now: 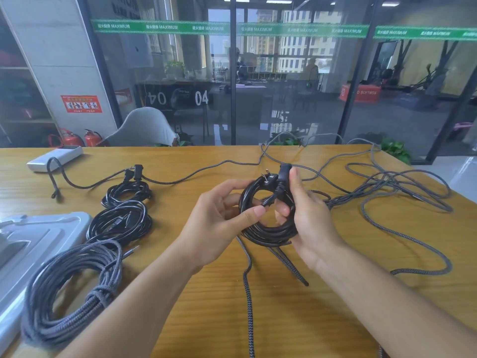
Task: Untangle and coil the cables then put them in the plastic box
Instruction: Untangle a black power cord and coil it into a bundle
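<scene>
Head view, and both hands are up over the middle of the wooden table [258, 319] with a black power cable coil [268, 228] held between them. The right hand [307, 223] wraps the coil's right side, fingers curled through the loop, thumb pressing up by the plug [277, 177]. The left hand [219, 223] pinches the loose black end at the coil's centre, thumb and forefinger closed on it.

Risk, as I read it: that tail looks short and stiff, so if the pinch slips before it is tucked, the turns could spring open.

A braided grey tangle [387, 187] sprawls far right, with strands running under the held coil; lifting away could drag them along.

Three finished coils [121, 223] wait at left, beside the grey plastic box [38, 233] at the near-left edge. Nothing can be seen inside it.
</scene>
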Demonstrator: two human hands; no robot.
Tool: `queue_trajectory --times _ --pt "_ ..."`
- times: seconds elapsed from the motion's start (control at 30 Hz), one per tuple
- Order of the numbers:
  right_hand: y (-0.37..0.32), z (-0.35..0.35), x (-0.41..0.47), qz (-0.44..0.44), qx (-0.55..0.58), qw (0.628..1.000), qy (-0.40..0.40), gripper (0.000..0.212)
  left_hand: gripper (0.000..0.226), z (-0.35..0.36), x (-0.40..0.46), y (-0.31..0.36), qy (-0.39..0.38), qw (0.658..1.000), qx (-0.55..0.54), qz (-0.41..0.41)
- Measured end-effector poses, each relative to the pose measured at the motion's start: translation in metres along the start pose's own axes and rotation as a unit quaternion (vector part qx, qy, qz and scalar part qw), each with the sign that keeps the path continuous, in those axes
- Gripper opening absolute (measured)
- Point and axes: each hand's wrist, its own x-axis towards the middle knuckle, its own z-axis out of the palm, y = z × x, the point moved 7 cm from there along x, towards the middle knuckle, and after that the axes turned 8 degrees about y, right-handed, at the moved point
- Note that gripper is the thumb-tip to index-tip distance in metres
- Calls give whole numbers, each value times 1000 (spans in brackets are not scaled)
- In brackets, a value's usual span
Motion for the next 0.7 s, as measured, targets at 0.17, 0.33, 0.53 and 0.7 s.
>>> queue_trajectory --times 0.17,0.33,0.53,0.7 --pt "1 0 -2 30 42 999 9 50 44 4 -1 -8 -10 1000 -8 -24" --pt "3 0 0 -52 -62 997 -6 59 43 13 -3 -12 25 998 37 -39" --pt "4 12 -8 -65 -120 986 -92 52 33 2 0 -8 105 991 81 -13" --pt "3 8 -1 -101 -165 979 -72 23 28 -18 5 -17 164 983 74 -35"
